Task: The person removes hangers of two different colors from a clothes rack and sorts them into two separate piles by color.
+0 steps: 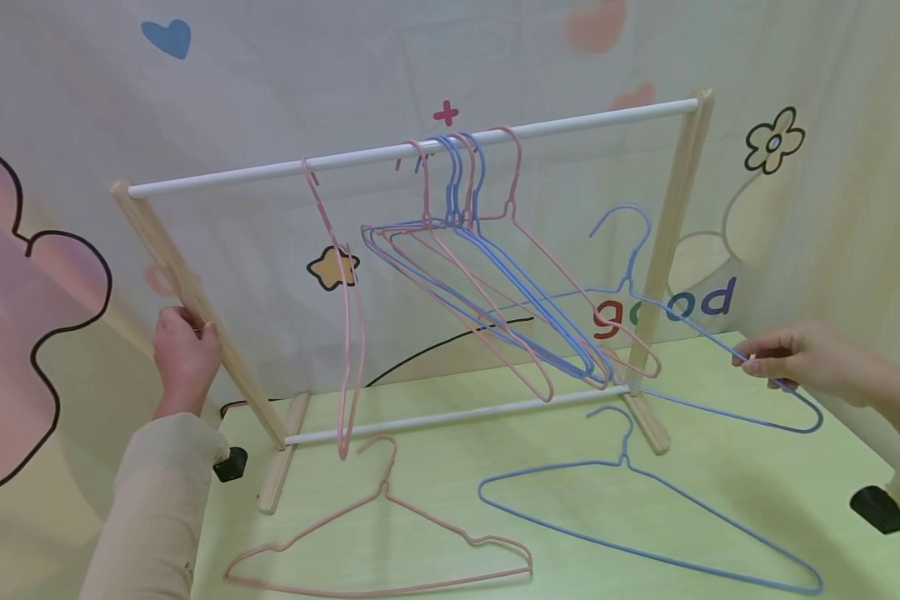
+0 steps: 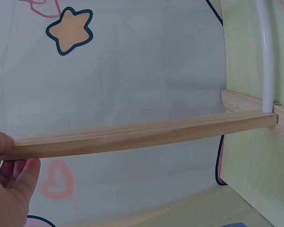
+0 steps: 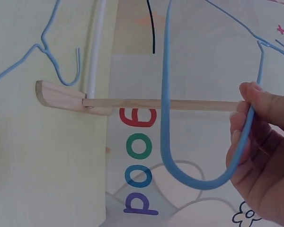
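My left hand (image 1: 183, 358) grips the left wooden post (image 1: 249, 392) of a clothes rack partway up, thumb on one side and fingers on the other in the left wrist view. At the right, my right hand (image 1: 810, 367) pinches the sloping shoulder of a blue wire hanger (image 3: 165, 118) near its end. That hanger's hook points up and left, below the white top rod (image 1: 255, 173) and off it. Several pink and blue hangers hang bunched mid-rod, and one pink hanger (image 1: 347, 333) hangs apart on the left.
On the light green table (image 1: 435, 508) lie a pink hanger (image 1: 382, 594) at front left and a blue hanger (image 1: 645, 552) at front right. A white lower rod (image 1: 450, 414) joins the rack's wooden feet. Behind stands a printed cloth backdrop (image 1: 285, 75).
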{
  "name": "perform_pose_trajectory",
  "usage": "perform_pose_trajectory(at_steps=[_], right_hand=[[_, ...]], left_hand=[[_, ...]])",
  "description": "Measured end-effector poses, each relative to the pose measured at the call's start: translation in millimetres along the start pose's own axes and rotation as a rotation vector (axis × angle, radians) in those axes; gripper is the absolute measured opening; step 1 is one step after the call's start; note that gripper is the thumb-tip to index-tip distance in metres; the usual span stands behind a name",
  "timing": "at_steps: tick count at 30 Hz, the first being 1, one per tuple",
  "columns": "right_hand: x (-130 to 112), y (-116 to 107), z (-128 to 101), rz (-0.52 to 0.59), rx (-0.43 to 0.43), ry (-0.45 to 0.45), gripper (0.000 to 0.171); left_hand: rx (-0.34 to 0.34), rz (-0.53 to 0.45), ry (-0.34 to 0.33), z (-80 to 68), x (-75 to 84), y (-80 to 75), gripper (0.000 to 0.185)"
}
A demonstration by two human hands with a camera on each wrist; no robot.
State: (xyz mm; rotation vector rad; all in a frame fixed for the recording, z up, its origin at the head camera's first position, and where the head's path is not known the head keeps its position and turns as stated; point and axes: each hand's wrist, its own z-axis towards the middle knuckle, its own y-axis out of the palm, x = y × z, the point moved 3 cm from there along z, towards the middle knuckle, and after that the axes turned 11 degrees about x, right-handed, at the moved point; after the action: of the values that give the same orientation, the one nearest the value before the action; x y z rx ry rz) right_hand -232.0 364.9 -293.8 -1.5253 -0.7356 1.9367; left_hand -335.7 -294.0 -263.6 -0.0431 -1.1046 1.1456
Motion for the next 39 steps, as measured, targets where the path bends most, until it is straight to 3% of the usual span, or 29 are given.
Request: perform_pose_trajectory(at_steps=[13, 39], right_hand=[[23.0, 23.2, -13.2, 0.146, -0.228, -0.007, 0.019], [47.9, 68.8, -46.3, 0.482, -0.481, -0.018, 0.025]], left_hand=[[-0.013, -0.004, -0.01, -0.3, 0.3, 1.2, 0.035], [-0.017, 0.001, -0.009, -0.9, -0.5, 0.1, 0.036]])
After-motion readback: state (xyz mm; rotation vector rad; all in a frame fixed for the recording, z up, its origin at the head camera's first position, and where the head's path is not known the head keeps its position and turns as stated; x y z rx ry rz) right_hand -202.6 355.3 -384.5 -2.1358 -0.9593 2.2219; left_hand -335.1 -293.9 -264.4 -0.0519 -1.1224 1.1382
